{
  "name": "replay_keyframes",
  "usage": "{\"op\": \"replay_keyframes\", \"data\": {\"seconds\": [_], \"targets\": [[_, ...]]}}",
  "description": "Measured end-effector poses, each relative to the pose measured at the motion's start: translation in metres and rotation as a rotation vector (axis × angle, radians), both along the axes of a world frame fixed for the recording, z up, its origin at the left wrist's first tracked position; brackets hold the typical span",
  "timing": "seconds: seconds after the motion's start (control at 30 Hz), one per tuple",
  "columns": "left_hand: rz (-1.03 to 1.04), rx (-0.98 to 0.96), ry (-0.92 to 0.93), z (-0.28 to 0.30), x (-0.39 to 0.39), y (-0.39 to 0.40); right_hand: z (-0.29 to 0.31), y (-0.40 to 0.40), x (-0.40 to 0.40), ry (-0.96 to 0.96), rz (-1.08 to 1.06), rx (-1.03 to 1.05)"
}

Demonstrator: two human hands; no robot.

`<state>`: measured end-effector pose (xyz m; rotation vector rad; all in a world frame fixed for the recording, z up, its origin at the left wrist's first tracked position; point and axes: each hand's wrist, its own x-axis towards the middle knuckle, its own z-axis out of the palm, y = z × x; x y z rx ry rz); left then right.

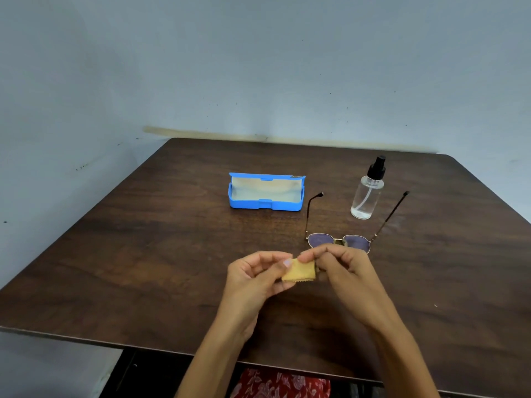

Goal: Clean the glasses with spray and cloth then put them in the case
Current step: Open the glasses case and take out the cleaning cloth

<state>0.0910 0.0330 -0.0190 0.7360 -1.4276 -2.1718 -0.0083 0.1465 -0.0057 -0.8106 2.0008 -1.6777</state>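
A small yellow cloth [300, 270], folded, is pinched between my left hand [255, 275] and my right hand [339, 264] just above the table's middle. Right behind my right hand lie the glasses [356, 241], thin metal frame with tinted lenses, arms unfolded and pointing away from me. A clear spray bottle [367, 192] with a black nozzle stands upright beyond the glasses. The blue case [265, 193] sits open at the table's far centre, its pale lining showing and nothing inside.
The dark wooden table [143, 268] stands against a blue-grey wall [258, 67]. Its near edge runs below my forearms, with red patterned fabric [280, 383] visible underneath.
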Motion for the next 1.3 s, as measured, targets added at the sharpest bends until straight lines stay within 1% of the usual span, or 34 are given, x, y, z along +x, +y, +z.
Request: {"op": "replay_keyframes", "data": {"seconds": [0.1, 0.13, 0.33, 0.4, 0.47, 0.57, 0.63, 0.77, 0.87, 0.93, 1.03, 1.13, 1.17, 1.3], "targets": [[0.020, -0.001, 0.000, -0.003, -0.001, 0.002, -0.001, 0.000, 0.001, -0.170, 0.047, -0.013], [0.022, -0.007, 0.002, -0.003, -0.001, 0.003, -0.003, 0.001, 0.000, -0.197, 0.067, 0.002], [0.013, -0.075, -0.038, -0.005, -0.001, 0.003, -0.006, 0.006, -0.001, -0.181, 0.039, 0.016], [0.016, -0.135, -0.051, -0.007, 0.000, 0.003, -0.007, 0.006, 0.000, -0.167, 0.024, 0.009], [0.029, -0.272, -0.077, -0.009, 0.000, 0.002, -0.009, 0.005, 0.003, -0.128, -0.005, 0.012], [0.033, -0.566, -0.120, -0.014, 0.001, 0.001, -0.014, 0.002, 0.009, -0.028, -0.072, 0.052], [0.040, -0.727, -0.151, -0.017, 0.002, 0.001, -0.017, 0.000, 0.012, 0.037, -0.093, 0.089], [0.058, -0.955, -0.185, -0.024, 0.003, 0.003, -0.022, -0.001, 0.015, 0.176, -0.108, 0.206], [0.042, -1.134, -0.200, -0.029, 0.001, 0.005, -0.026, -0.002, 0.017, 0.245, -0.135, 0.240], [0.032, -1.209, -0.200, -0.030, 0.000, 0.006, -0.028, -0.003, 0.018, 0.297, -0.149, 0.259], [-0.008, -1.237, -0.244, -0.034, -0.001, 0.008, -0.032, -0.005, 0.019, 0.414, -0.140, 0.306], [-0.017, -1.267, -0.253, -0.038, 0.000, 0.009, -0.033, -0.005, 0.017, 0.441, -0.122, 0.314], [-0.027, -1.305, -0.252, -0.039, 0.000, 0.008, -0.033, -0.005, 0.016, 0.453, -0.113, 0.325], [-0.066, -1.431, -0.382, -0.040, 0.003, 0.008, -0.034, -0.004, 0.015, 0.462, -0.083, 0.366]]}}
